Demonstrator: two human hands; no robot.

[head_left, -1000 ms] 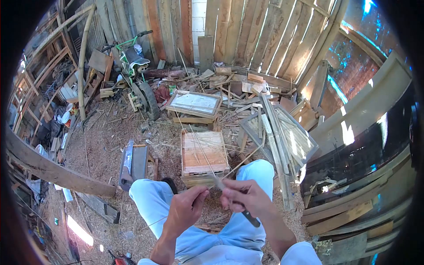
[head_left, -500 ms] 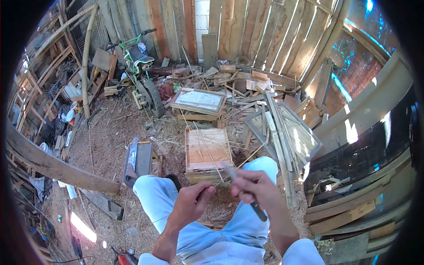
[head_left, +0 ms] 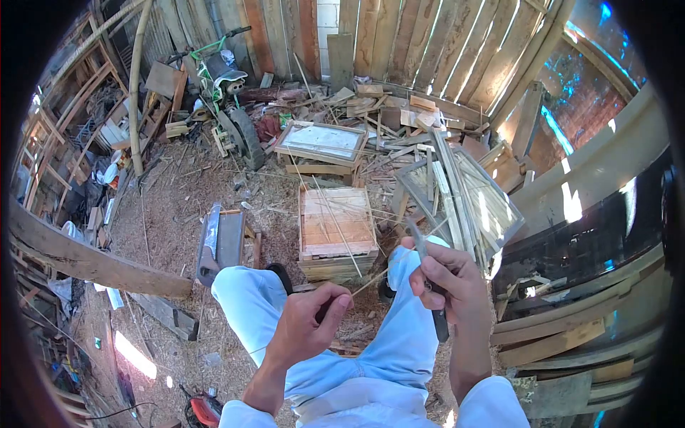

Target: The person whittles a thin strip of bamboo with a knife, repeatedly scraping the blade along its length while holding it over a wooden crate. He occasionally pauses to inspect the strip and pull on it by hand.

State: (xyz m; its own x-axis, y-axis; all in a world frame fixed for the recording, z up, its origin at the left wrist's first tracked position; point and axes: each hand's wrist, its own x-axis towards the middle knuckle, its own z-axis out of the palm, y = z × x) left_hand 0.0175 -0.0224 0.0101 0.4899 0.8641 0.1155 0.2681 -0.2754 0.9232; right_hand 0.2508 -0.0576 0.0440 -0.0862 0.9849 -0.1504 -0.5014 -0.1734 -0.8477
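My left hand (head_left: pixel 314 319) is closed around one end of a thin wooden strip (head_left: pixel 369 282), above my lap. The strip slants up and away to the right, towards my other hand. In my right hand (head_left: pixel 451 284), over the right knee, is a knife (head_left: pixel 417 240), its blade pointing up and away and its dark handle showing below the fist. Beyond the hands stands a wooden box (head_left: pixel 337 222) with long thin sticks lying across it.
Left of my knees, a handsaw (head_left: pixel 208 258) rests on a low bench (head_left: pixel 232 242). A framed panel (head_left: pixel 320 143) lies behind the box, with scrap wood (head_left: pixel 399 118) past it. Long slats (head_left: pixel 451 189) lean at the right. A small motorbike (head_left: pixel 227 93) stands far left.
My right hand with the knife has moved right and up, away from my left hand. The blade now points more upright. The left hand stays nearly in place, more of the strip showing.
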